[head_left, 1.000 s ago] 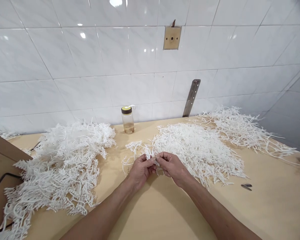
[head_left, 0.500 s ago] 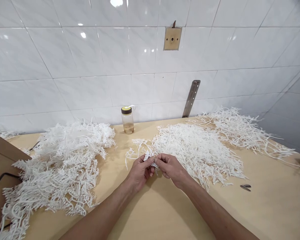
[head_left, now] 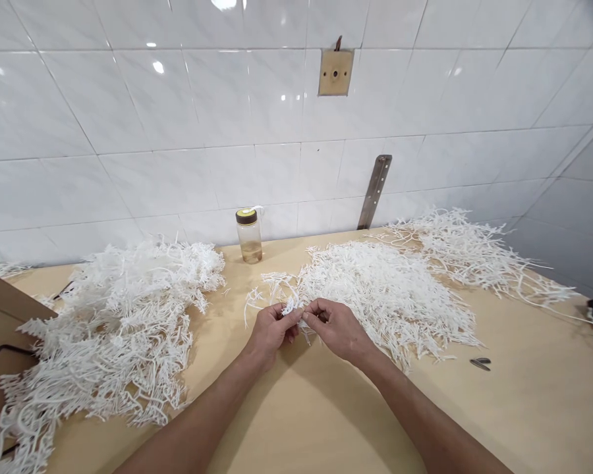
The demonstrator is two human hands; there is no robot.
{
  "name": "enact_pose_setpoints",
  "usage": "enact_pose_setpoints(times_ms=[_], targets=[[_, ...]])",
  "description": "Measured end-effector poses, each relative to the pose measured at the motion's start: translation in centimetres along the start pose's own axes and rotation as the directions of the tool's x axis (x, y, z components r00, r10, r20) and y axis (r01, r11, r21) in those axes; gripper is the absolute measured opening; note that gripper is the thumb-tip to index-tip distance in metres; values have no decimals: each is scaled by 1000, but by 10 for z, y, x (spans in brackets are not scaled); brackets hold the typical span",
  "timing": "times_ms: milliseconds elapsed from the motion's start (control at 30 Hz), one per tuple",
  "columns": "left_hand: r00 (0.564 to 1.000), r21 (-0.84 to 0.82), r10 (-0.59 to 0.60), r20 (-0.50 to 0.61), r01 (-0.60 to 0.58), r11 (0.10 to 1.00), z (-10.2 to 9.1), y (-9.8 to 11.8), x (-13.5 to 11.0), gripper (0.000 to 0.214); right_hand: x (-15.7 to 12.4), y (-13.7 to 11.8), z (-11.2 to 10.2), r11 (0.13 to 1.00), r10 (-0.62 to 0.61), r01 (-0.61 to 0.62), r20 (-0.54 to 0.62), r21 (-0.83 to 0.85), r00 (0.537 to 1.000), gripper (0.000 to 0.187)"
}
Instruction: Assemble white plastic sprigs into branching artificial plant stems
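Note:
My left hand [head_left: 271,332] is closed around a small bunch of white, branching plastic-like strands [head_left: 290,305]. Thumb and fingers of my right hand [head_left: 335,328] pinch at the right side of that bunch, close to the left fingertips. What exactly the right fingertips grip is too small to make out fully. Just behind the hands lie a few loose white branched pieces [head_left: 277,284]. A wide heap of short white strands [head_left: 375,289] spreads right behind my right hand. To the left, a taller pile of white branched pieces [head_left: 123,322] covers the table.
Against the tiled wall stand a clear bottle with a dark lid [head_left: 250,240] and a perforated metal strip [head_left: 374,192]. More white strands [head_left: 467,247] lie back right. A small pair of snips [head_left: 480,364] rests on the right. A brown box-like panel [head_left: 0,303] edges the left.
The view has shifted slightly, moving the whole scene a little left. Both hands stay together at the bunch, with the right fingertips slightly repositioned.

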State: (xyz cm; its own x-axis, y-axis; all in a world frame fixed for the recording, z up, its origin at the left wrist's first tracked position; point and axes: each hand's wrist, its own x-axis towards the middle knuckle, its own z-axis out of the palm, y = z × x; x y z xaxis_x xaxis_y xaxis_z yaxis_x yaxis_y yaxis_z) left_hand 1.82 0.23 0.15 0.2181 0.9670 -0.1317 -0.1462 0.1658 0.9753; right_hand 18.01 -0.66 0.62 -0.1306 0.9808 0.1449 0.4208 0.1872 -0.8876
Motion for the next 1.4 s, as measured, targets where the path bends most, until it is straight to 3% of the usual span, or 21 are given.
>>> enact_pose_setpoints(times_ms=[133,400,600,767,867,1033,1400], targets=[[1000,95,29,7,-30,995,-2,6,-1,42,0,2,0,1000,2,-3,41,25,999,22],[993,-38,-11,120,16,999,-8,2,2,39,-2,-5,-5,990,49,-61,104,123,993,24],[948,-167,-59,312,116,979,-14,-1,5,35,-4,-8,-14,948,107,-190,306,256,946,30],[934,-169,-85,346,151,974,-12,-2,4,37,-4,-3,-16,938,98,-199,335,283,937,28],[957,-178,-55,284,109,978,-9,-3,2,37,-2,1,-14,953,98,-176,299,248,949,24],[996,-56,-22,82,27,998,-1,-4,-2,39,0,8,-10,978,98,-137,233,159,967,21],[984,107,147,-99,-137,985,7,-16,-1,43,-1,6,-5,982,128,-152,196,115,972,20]])
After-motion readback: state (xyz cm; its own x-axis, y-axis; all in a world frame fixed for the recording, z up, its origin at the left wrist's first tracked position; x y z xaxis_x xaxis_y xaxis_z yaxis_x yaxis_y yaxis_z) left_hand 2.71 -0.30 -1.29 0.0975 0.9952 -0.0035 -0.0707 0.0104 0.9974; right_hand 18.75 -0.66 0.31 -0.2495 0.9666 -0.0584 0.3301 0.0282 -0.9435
